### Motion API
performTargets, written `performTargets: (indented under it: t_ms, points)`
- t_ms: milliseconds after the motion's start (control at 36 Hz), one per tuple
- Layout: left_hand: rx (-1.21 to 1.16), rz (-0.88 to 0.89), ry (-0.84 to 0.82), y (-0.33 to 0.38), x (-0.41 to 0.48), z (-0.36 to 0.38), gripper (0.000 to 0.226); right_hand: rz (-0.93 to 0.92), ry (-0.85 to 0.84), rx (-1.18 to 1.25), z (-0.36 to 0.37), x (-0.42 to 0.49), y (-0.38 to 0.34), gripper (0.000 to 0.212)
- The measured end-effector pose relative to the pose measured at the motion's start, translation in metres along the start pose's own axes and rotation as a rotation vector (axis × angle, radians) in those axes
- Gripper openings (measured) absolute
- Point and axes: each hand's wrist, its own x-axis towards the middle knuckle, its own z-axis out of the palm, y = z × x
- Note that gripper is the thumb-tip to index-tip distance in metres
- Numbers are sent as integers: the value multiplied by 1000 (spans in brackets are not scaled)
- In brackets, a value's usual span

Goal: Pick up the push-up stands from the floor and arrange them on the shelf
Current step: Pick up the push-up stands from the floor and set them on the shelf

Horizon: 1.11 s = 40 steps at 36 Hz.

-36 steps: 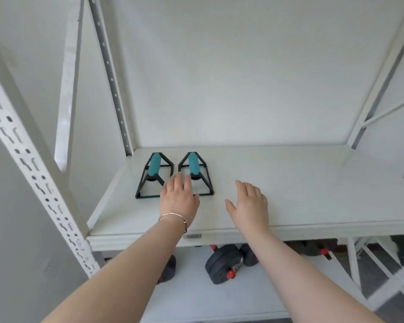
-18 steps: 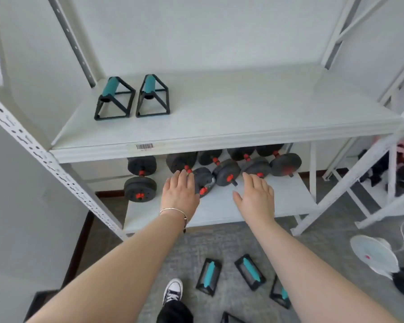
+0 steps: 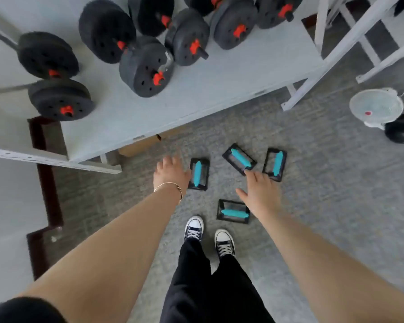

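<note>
Head view: both hands' fingers spread, empty; left hand (image 3: pixel 172 174) beside one push-up stand (image 3: pixel 198 174), right hand (image 3: pixel 260 193) overlapping another push-up stand (image 3: pixel 239 159). Off-centre grabs could tip either.

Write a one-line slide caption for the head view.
Both open hands, left and right, reach toward four black-framed, teal-handled push-up stands on grey carpet.
</note>
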Motion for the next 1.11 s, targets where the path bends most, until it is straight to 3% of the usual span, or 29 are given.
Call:
performTargets:
  t_ms: [306, 444, 583, 722, 889, 1111]
  points:
    - [-146, -232, -309, -6, 166, 234, 73, 7, -295, 25, 273, 49, 76, 67]
    - [-58, -114, -281, -13, 220, 325, 62, 32, -372, 69, 370, 65, 97, 64]
    - [-195, -150, -254, -18, 251, 392, 67, 28, -412, 97, 436, 77, 105, 60]
    - [-340, -247, -146, -25, 267, 431, 63, -56, -390, 26, 475, 84, 111, 49]
    - [-357, -204, -148, -36, 276, 442, 58, -75, -414, 93, 487, 87, 123, 48]
    - [-454, -199, -216, -33, 224, 392, 51, 245, -294, 348, 413, 88, 99, 43]
